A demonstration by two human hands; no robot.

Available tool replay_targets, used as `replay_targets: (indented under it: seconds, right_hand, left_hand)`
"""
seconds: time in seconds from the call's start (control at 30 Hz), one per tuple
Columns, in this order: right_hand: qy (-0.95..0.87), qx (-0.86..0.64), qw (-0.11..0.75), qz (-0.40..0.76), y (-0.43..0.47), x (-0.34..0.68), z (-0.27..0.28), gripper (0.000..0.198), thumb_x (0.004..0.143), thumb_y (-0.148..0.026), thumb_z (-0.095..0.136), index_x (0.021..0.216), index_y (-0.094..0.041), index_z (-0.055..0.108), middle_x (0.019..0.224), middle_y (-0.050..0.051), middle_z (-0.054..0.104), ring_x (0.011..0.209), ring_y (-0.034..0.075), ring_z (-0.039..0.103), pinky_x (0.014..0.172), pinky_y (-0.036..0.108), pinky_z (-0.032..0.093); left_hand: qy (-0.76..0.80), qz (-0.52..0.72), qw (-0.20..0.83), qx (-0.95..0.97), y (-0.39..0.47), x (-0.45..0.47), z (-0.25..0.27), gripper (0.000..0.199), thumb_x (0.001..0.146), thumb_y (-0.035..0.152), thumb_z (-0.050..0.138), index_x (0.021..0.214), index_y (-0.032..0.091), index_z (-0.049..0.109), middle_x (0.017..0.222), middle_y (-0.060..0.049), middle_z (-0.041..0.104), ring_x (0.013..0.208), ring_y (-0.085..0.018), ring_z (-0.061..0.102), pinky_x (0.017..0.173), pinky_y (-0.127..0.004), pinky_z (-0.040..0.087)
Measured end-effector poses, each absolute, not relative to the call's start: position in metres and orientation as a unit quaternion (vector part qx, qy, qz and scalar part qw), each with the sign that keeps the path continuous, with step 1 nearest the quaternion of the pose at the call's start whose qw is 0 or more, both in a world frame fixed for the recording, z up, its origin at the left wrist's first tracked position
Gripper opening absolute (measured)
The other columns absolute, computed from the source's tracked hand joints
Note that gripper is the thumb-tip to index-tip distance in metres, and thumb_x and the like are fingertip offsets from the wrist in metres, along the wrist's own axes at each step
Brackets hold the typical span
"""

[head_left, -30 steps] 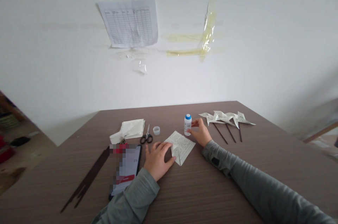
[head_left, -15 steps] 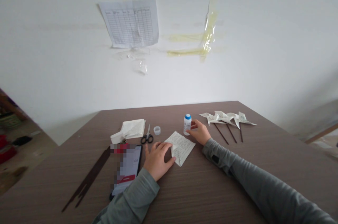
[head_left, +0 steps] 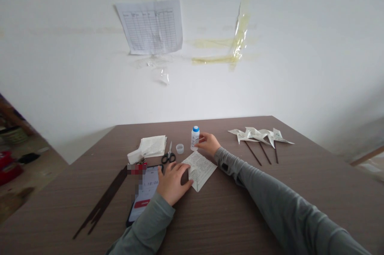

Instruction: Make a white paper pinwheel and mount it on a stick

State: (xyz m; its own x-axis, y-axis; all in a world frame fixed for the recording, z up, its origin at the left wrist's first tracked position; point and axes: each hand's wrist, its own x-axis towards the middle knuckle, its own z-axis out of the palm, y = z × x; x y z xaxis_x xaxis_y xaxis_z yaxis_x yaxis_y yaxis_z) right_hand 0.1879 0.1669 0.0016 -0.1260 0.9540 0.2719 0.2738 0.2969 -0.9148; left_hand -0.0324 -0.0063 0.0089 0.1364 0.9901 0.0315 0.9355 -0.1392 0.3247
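The glue bottle (head_left: 195, 137), white with a blue cap, stands upright on the bench (head_left: 228, 215), just behind the far corner of the folded printed paper (head_left: 200, 167). We see the right hand (head_left: 209, 143) reaching across to it, the fingers (head_left: 201, 138) curled loosely and touching its right side; whether they fully grip it we cannot tell. The left hand (head_left: 172, 180) lies flat on the bench with fingers spread fairly wide, their tips pressing the near-left edge of the paper. Just left of that hand lies a phone (head_left: 144, 195) with its screen lit. A small clear cap (head_left: 179, 148) sits just left of the bottle, with scissors (head_left: 168, 155) beside it and a stack of paper (head_left: 151, 145) further left. Finished paper pinwheels (head_left: 260, 135) on dark sticks lie well apart to the right, and loose dark sticks (head_left: 102, 203) lie at the left.
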Motion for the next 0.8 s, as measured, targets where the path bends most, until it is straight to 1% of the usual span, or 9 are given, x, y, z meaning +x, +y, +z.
replay_targets:
  seconds: [0.07, 0.17, 0.33, 0.47, 0.6, 0.73, 0.8]
  right_hand:
    - [-0.661, -0.467, 0.46, 0.365, 0.167, 0.178, 0.003, 0.033, 0.067, -0.012, 0.106, 0.09, -0.027, 0.089, 0.093, 0.0, 0.095, 0.089, 0.027, 0.092, 0.085, 0.038, 0.076]
    - [-0.667, -0.467, 0.452, 0.363, 0.166, 0.168, 0.006, 0.032, 0.068, -0.012, 0.107, 0.086, -0.029, 0.087, 0.089, -0.001, 0.093, 0.087, 0.026, 0.09, 0.085, 0.038, 0.076]
    - [-0.673, -0.474, 0.443, 0.355, 0.165, 0.159, 0.009, 0.034, 0.068, -0.01, 0.108, 0.087, -0.028, 0.086, 0.082, -0.003, 0.087, 0.082, 0.025, 0.088, 0.085, 0.039, 0.076]
    - [-0.68, -0.477, 0.436, 0.346, 0.166, 0.157, 0.007, 0.035, 0.07, -0.011, 0.11, 0.091, -0.027, 0.087, 0.085, -0.001, 0.089, 0.085, 0.025, 0.088, 0.089, 0.04, 0.078]
    - [-0.692, -0.481, 0.425, 0.33, 0.169, 0.161, 0.004, 0.034, 0.072, -0.01, 0.111, 0.09, -0.026, 0.087, 0.087, 0.0, 0.089, 0.089, 0.027, 0.089, 0.093, 0.043, 0.078]
    - [-0.709, -0.484, 0.418, 0.295, 0.169, 0.173, -0.002, 0.029, 0.076, -0.009, 0.108, 0.092, -0.025, 0.089, 0.099, 0.004, 0.093, 0.096, 0.028, 0.091, 0.095, 0.043, 0.077]
    - [-0.719, -0.487, 0.417, 0.266, 0.167, 0.185, -0.006, 0.024, 0.081, -0.01, 0.104, 0.091, -0.027, 0.09, 0.103, 0.003, 0.094, 0.1, 0.028, 0.091, 0.1, 0.043, 0.076]
  left_hand:
    - [0.648, 0.121, 0.107, 0.744, -0.007, -0.032, 0.01, 0.05, 0.106, 0.034, 0.093, 0.156, 0.038, 0.091, 0.176, -0.013, 0.088, 0.182, -0.056, 0.062, 0.15, -0.105, 0.033]
    - [0.647, 0.128, 0.099, 0.745, -0.008, -0.032, 0.012, 0.048, 0.106, 0.033, 0.093, 0.154, 0.038, 0.091, 0.173, -0.012, 0.089, 0.179, -0.055, 0.065, 0.148, -0.103, 0.037]
    - [0.655, 0.108, 0.111, 0.739, -0.009, -0.031, 0.016, 0.053, 0.107, 0.033, 0.092, 0.16, 0.037, 0.09, 0.179, -0.015, 0.086, 0.182, -0.057, 0.062, 0.149, -0.106, 0.033]
    - [0.654, 0.117, 0.107, 0.739, -0.008, -0.032, 0.014, 0.052, 0.106, 0.033, 0.092, 0.158, 0.036, 0.09, 0.178, -0.015, 0.087, 0.182, -0.058, 0.062, 0.149, -0.106, 0.033]
    - [0.654, 0.122, 0.108, 0.739, -0.007, -0.033, 0.012, 0.051, 0.106, 0.035, 0.093, 0.157, 0.037, 0.091, 0.177, -0.015, 0.087, 0.182, -0.057, 0.062, 0.148, -0.106, 0.034]
    - [0.656, 0.112, 0.117, 0.738, -0.008, -0.032, 0.017, 0.052, 0.107, 0.035, 0.092, 0.159, 0.039, 0.09, 0.179, -0.014, 0.085, 0.184, -0.057, 0.06, 0.15, -0.106, 0.033]
    - [0.653, 0.114, 0.119, 0.739, -0.009, -0.03, 0.018, 0.052, 0.108, 0.033, 0.091, 0.16, 0.037, 0.09, 0.178, -0.015, 0.086, 0.183, -0.058, 0.06, 0.149, -0.108, 0.031]
